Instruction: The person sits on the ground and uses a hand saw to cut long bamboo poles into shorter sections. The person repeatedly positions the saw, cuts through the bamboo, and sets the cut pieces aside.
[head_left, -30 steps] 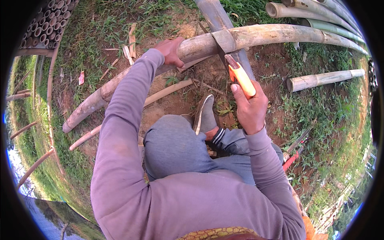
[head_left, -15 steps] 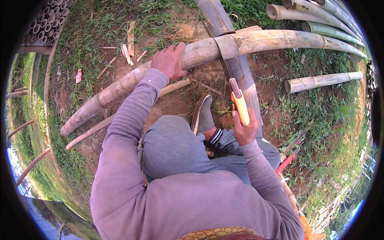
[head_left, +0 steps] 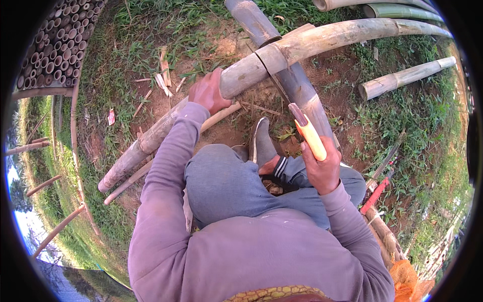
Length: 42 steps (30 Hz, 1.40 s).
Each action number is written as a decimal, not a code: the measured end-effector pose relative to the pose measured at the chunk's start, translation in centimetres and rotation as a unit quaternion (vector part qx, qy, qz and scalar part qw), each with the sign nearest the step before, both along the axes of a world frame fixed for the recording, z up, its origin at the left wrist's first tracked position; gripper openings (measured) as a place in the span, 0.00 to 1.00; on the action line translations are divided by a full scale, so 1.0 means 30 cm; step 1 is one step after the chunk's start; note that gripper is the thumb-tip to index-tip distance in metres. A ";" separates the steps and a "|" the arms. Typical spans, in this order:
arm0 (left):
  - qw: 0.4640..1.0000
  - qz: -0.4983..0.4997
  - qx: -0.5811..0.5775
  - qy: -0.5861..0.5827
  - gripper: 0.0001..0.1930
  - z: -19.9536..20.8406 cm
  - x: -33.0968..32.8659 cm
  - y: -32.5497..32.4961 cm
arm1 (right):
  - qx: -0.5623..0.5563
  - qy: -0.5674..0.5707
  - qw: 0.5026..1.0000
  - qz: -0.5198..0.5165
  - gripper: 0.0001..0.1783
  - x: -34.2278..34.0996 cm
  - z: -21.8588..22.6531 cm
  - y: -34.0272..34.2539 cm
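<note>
My left hand (head_left: 207, 93) presses on a long pale bamboo pole (head_left: 322, 40) that lies across a darker bamboo pole (head_left: 297, 85) on bare soil. A thin cut line shows in the pale pole where the two cross. My right hand (head_left: 322, 166) grips the orange handle of a hand saw (head_left: 308, 132), held up near my knee; its thin blade runs up toward the cut. I crouch, and my grey shoe (head_left: 261, 143) rests on the ground beneath the poles.
A short cut bamboo piece (head_left: 402, 78) lies at the right on grass. A stack of bamboo tube ends (head_left: 55, 45) stands at the upper left. Wood splinters (head_left: 163, 80) lie on the soil. A red-handled tool (head_left: 377, 194) lies by my right leg.
My right hand has drawn the saw back toward me and downward. My left hand has slid left along the pale pole, which now sits lower in view.
</note>
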<state>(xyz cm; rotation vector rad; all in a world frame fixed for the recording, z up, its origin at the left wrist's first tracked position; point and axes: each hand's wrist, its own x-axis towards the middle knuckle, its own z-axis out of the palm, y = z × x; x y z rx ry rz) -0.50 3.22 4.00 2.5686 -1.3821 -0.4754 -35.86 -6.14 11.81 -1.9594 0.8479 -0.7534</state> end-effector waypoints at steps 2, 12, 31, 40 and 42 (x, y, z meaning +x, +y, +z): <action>1.000 0.013 0.008 -0.016 0.56 -0.017 -0.010 -0.025 | -0.015 0.048 0.999 0.000 0.13 0.131 -0.098 -0.084; 0.998 0.037 0.057 0.002 0.56 0.023 0.022 -0.058 | -0.014 0.014 1.000 0.002 0.15 0.086 -0.163 -0.071; 0.999 0.040 -0.001 -0.015 0.58 0.007 0.107 0.065 | -0.146 0.067 0.981 0.110 0.21 -0.022 -0.302 -0.120; 0.993 -0.028 -0.114 0.019 0.53 0.221 -0.221 0.321 | 0.124 0.021 0.985 0.115 0.32 0.254 -0.265 -0.055; 0.997 -0.020 -0.057 0.051 0.53 0.247 -0.249 0.357 | 0.253 0.002 0.953 0.165 0.28 0.353 -0.185 -0.026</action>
